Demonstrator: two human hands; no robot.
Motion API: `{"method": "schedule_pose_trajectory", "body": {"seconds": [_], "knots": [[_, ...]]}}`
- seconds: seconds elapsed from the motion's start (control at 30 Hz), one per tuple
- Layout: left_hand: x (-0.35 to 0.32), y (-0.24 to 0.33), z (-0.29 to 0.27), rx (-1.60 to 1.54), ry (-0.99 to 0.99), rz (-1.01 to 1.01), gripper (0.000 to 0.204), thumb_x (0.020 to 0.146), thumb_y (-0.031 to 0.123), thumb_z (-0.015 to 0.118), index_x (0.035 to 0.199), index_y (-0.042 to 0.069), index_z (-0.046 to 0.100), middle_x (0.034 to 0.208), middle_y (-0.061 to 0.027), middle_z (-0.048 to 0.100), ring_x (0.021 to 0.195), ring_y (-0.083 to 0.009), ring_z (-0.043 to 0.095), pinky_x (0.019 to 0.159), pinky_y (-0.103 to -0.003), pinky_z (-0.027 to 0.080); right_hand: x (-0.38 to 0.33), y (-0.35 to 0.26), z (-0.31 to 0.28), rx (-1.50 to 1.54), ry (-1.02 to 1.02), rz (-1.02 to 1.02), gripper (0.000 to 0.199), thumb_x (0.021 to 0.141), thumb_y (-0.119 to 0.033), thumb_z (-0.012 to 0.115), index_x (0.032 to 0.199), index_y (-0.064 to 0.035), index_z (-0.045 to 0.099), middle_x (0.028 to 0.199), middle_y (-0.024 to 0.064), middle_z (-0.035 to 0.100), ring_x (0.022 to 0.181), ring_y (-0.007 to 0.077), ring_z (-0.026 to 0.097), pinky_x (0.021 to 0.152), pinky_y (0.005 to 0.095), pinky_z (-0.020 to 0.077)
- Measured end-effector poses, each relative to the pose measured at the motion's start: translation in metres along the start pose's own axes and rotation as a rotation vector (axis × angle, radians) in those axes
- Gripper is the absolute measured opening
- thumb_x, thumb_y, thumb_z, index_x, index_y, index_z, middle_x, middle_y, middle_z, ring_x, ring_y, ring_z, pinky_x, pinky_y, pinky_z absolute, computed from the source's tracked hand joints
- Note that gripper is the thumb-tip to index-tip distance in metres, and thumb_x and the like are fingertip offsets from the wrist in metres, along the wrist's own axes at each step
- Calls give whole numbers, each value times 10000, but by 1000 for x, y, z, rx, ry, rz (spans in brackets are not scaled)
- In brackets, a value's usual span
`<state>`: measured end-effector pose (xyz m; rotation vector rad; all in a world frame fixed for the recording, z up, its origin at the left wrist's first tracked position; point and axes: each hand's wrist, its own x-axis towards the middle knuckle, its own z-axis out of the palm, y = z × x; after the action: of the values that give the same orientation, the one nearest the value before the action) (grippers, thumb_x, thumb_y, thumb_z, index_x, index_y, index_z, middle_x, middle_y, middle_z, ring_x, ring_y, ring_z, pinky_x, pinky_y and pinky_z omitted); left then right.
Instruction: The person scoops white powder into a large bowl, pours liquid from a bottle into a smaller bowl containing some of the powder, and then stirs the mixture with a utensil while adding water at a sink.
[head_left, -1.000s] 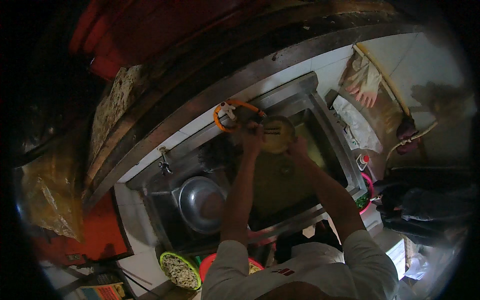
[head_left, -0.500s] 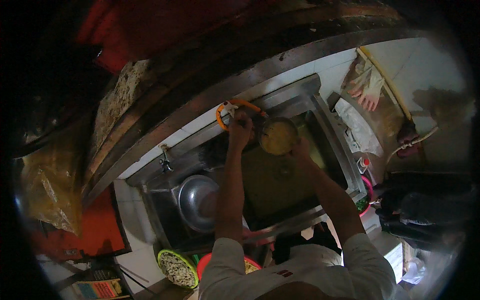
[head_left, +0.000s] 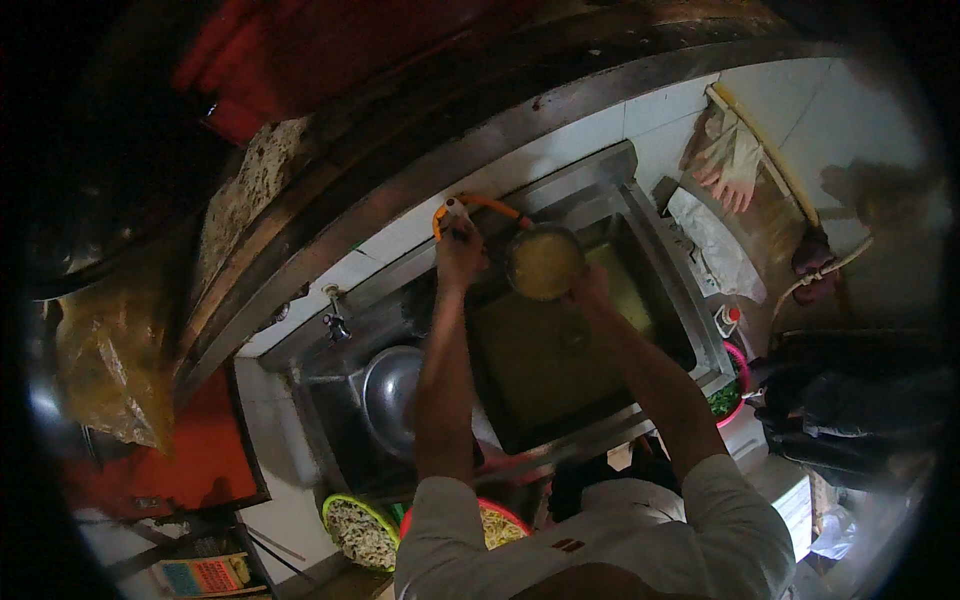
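Note:
My right hand (head_left: 590,290) is closed on the near right edge of a round, dark-rimmed bowl (head_left: 547,262) over the sink. Pale yellowish contents fill the bowl, too dim to name. At the back wall my left hand (head_left: 461,258) is closed at a tap (head_left: 455,208), its fingertips partly hidden. An orange hose (head_left: 492,205) curves from the tap, its end at the bowl's far rim. Below lies the large sink basin (head_left: 520,415), holding murky greenish liquid.
A metal bowl (head_left: 388,395) sits in the left basin, beneath another tap (head_left: 337,325). Green-rimmed (head_left: 340,500) and red-rimmed baskets (head_left: 515,520) of food stand by my left. Gloves (head_left: 735,170) hang at the right; a pink basket (head_left: 742,380) holds greens.
The view has shifted slightly. My left hand has shifted a little left and down at the tap, and the bowl in my right hand now sits closer under the hose end.

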<state>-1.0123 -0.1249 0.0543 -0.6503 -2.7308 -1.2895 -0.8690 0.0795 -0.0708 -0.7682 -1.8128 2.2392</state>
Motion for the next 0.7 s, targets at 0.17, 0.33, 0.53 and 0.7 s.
{"method": "schedule_pose_trajectory", "body": {"seconds": [0.17,0.33,0.53,0.7], "knots": [[-52,54,50,-228,132,-108,140,892,177,539,876,38,535,786,-98,650,615,-158,621,547,-295,499,-28,7,-22,-179,43,71,295,783,-98,625,1011,38,495,871,121,559,674,227,591,481,339,523],[-96,75,94,-216,-184,-19,179,862,198,566,841,20,560,685,-158,604,620,-267,607,596,-380,511,-76,21,-63,-322,127,59,271,787,-67,595,1009,0,455,899,119,521,747,239,581,506,351,537],[-125,114,91,95,-210,88,167,849,182,574,815,18,578,704,-121,623,641,-203,618,619,-337,498,-144,18,-98,-187,252,225,224,794,-69,558,987,-18,455,899,113,519,734,221,597,501,335,534],[-169,117,105,-286,-515,-111,143,847,177,576,845,40,615,719,-90,643,661,-134,626,633,-289,498,-181,43,-138,-381,123,-32,195,785,-47,546,941,-19,431,886,107,519,662,197,595,474,312,513]]}}
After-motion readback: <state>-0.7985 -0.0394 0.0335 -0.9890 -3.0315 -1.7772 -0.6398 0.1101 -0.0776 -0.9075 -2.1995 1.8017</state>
